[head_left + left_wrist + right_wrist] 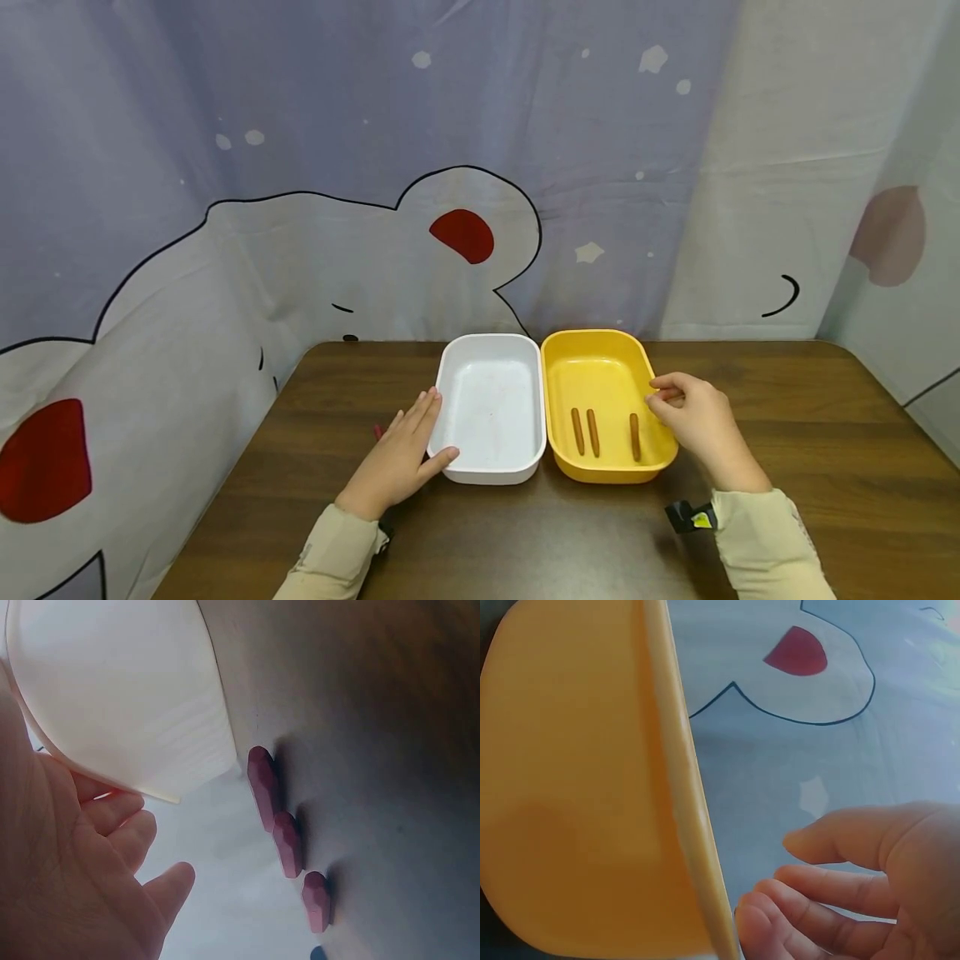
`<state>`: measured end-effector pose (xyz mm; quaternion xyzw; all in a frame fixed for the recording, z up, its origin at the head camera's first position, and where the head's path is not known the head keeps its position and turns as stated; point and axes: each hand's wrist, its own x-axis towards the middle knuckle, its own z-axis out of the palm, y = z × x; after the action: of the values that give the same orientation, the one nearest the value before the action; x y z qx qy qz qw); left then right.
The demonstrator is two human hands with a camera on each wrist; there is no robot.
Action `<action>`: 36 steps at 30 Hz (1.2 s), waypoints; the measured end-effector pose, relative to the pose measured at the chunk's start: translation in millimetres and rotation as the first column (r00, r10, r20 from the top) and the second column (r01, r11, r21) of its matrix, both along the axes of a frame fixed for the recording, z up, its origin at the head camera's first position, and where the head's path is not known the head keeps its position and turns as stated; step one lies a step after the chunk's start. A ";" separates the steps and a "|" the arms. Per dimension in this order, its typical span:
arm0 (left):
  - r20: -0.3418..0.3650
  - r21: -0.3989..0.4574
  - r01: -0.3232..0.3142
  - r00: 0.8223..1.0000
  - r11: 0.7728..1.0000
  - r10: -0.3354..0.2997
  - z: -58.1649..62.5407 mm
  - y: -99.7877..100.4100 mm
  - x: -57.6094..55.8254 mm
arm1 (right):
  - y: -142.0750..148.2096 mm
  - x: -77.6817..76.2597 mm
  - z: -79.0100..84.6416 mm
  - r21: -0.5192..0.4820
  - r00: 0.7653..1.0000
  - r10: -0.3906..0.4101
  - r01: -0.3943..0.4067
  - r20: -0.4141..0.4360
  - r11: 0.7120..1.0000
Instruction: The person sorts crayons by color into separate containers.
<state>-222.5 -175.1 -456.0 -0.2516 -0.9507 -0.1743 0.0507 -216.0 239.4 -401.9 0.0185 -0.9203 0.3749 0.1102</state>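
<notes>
Shows smooth, round-cornered white tub (pixel 491 477) beside yellow tub (pixel 611 475), three slim brown sticks (pixel 593 433) in the latter. Has left hand (pixel 400 458) flat along white tub's edge, released; right hand (pixel 697 417) loosely bent at yellow tub's edge, grasping nothing. Leaves grained table (pixel 540 542) before both. Hides most of faceted red pieces (pixel 262 787) from head view

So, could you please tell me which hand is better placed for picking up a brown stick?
Probably the right hand: it is at the edge of the yellow tray, close to the brown sticks, holding nothing visible. The left hand is at the white tray, farther away.
</notes>
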 end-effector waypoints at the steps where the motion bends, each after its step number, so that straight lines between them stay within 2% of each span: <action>1: -0.001 0.000 -0.001 1.000 1.000 0.001 -0.1 -0.3 0.0 | -0.1 0.3 0.3 0.002 1.000 -0.001 0.001 -0.005 1.000; 11: 0.003 0.006 0.013 1.000 1.000 -0.013 -1.5 2.0 -1.2 | 3.0 5.0 2.3 0.039 0.999 0.020 -0.019 -0.028 0.999; 21: 0.009 0.005 0.010 1.000 1.000 -0.010 -0.3 -1.0 0.8 | 2.9 11.6 -9.6 0.155 0.993 0.094 -0.082 -0.077 0.985; 26: 0.007 0.001 0.007 1.000 1.000 -0.007 0.1 -0.9 1.1 | 7.5 17.5 -20.8 0.210 0.985 0.157 -0.140 -0.067 0.968; 30: 0.004 -0.003 0.007 1.000 1.000 -0.007 0.3 -0.8 0.8 | 7.5 22.2 -31.2 0.279 0.977 0.213 -0.198 -0.024 0.940; 36: 0.008 -0.002 0.005 1.000 1.000 -0.005 0.9 -0.4 0.9 | 4.1 27.2 -43.9 0.370 0.979 0.198 -0.200 0.045 0.907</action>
<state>-221.6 -175.5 -455.1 -0.2532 -0.9504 -0.1747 0.0461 -188.8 243.5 -445.9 0.1315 -0.9684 0.2025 0.0630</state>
